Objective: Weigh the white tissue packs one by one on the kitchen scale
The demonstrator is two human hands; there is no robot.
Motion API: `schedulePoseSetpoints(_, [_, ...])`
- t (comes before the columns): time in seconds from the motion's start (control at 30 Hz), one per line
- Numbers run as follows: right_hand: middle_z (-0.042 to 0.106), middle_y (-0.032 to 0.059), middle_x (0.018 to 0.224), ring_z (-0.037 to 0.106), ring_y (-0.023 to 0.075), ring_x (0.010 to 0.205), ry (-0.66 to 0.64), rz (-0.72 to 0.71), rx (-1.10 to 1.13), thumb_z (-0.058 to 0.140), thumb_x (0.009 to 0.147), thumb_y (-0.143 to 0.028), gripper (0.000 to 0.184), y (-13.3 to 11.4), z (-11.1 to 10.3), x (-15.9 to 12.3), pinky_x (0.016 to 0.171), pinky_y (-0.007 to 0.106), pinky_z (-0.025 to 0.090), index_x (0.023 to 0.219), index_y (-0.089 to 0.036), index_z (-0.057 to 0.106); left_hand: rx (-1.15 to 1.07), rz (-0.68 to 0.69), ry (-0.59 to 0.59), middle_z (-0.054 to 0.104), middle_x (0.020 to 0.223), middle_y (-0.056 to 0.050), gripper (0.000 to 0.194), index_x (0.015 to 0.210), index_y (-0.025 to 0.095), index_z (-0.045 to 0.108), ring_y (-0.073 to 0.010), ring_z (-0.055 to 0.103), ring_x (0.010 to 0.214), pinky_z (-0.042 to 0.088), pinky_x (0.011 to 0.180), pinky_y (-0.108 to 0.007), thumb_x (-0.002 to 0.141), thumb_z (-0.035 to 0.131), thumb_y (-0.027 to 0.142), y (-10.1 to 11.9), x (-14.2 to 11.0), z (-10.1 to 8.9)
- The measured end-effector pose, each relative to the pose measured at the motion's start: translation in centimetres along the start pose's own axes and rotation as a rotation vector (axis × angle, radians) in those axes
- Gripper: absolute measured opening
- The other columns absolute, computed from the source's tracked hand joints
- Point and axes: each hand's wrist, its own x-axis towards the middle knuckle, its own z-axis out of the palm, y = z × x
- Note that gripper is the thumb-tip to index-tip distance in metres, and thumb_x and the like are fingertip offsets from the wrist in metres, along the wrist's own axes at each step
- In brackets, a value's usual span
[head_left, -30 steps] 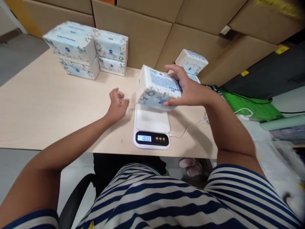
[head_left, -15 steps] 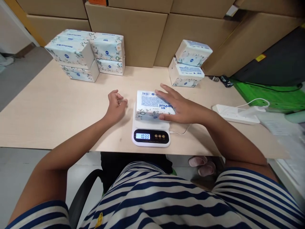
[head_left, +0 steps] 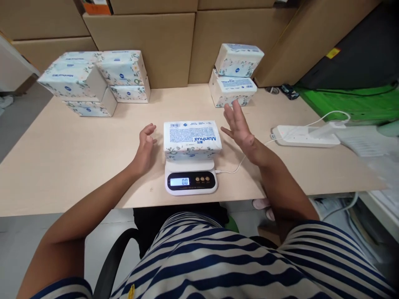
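A pack of tissues (head_left: pixel 191 137) in a white wrapper with blue print lies on the white digital scale (head_left: pixel 190 189), whose lit display reads 0.0. My right hand (head_left: pixel 240 133) is raised to the right of the pack, fingers stretched out, apart from it and holding nothing. On the other side, my left hand (head_left: pixel 146 149) hovers near the pack's left end, its fingers loosely bent and apart, with nothing in them. The scale's platform is mostly hidden beneath the pack.
Stacked tissue packs (head_left: pixel 124 68) stand at the back left, and two stacked packs (head_left: pixel 238 60) at the back right. Cardboard boxes (head_left: pixel 140 45) line the table's far edge. A white power strip (head_left: pixel 305 136) lies to the right, with a cable running towards the scale.
My right hand has let go of the tissue pack and moved away to the right. The scale's reading has gone from about -103.3 to 0.0. My left hand's fingers have loosened.
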Motion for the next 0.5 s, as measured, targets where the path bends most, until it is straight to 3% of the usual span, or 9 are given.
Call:
schedulePoseSetpoints(0.1, [-0.015,-0.0031,0.197,-0.010,0.0295,0.184,0.098,0.065,0.066,0.016,0.061,-0.124,0.147,-1.2,0.8,0.5,0.145,0.062,0.026,0.177,-0.046,-0.028,-0.059,0.007,-0.020,0.046,0.174,-0.009,0.087,0.151,0.041,0.054,-0.0371,0.040,0.169,0.047,0.133,-0.061,0.093,0.037,0.104,0.1,-0.4,0.7])
schedulePoseSetpoints(0.17, [-0.008,0.0002,0.197,0.000,0.0292,0.185,0.270,0.071,0.141,0.023,0.057,-0.125,0.152,-1.8,1.3,0.9,0.144,0.062,0.027,0.178,-0.045,-0.024,-0.090,0.033,-0.018,0.050,0.172,-0.007,0.084,0.151,0.043,0.057,-0.0385,0.042,0.169,0.046,0.135,-0.062,0.095,0.037,0.103,0.4,-0.5,1.2])
schedulePoseSetpoints(0.23, [0.006,0.0016,0.197,0.011,0.0294,0.184,0.520,0.033,0.194,0.022,0.068,-0.118,0.136,-2.2,1.8,1.1,0.144,0.063,0.024,0.177,-0.046,-0.014,-0.104,0.070,0.000,0.053,0.169,-0.005,0.083,0.151,0.044,0.059,-0.0394,0.041,0.171,0.042,0.138,-0.064,0.096,0.038,0.102,0.4,-0.4,1.5])
schedulePoseSetpoints(0.33, [0.022,-0.0030,0.191,0.016,0.0261,0.183,0.819,0.007,0.219,0.009,0.094,-0.095,0.088,-2.0,2.4,1.0,0.145,0.061,0.019,0.171,-0.053,0.007,-0.085,0.102,0.035,0.055,0.168,-0.004,0.084,0.153,0.046,0.059,-0.0400,0.037,0.174,0.038,0.140,-0.064,0.096,0.037,0.103,0.1,-0.2,1.5])
schedulePoseSetpoints(0.4, [0.024,-0.0060,0.188,0.016,0.0230,0.183,0.914,0.022,0.259,0.007,0.102,-0.083,0.070,-1.5,2.5,0.8,0.145,0.059,0.021,0.164,-0.054,0.023,-0.063,0.103,0.044,0.053,0.170,-0.004,0.084,0.155,0.048,0.058,-0.0401,0.037,0.174,0.036,0.140,-0.065,0.096,0.035,0.103,0.0,-0.1,1.3])
schedulePoseSetpoints(0.5, [0.019,-0.0059,0.187,0.017,0.0197,0.182,0.994,0.033,0.329,0.006,0.104,-0.081,0.066,-0.2,2.0,0.5,0.145,0.057,0.024,0.159,-0.053,0.029,-0.054,0.088,0.054,0.050,0.173,-0.004,0.084,0.157,0.050,0.056,-0.0396,0.038,0.174,0.036,0.140,-0.066,0.096,0.033,0.103,0.1,-0.1,1.1])
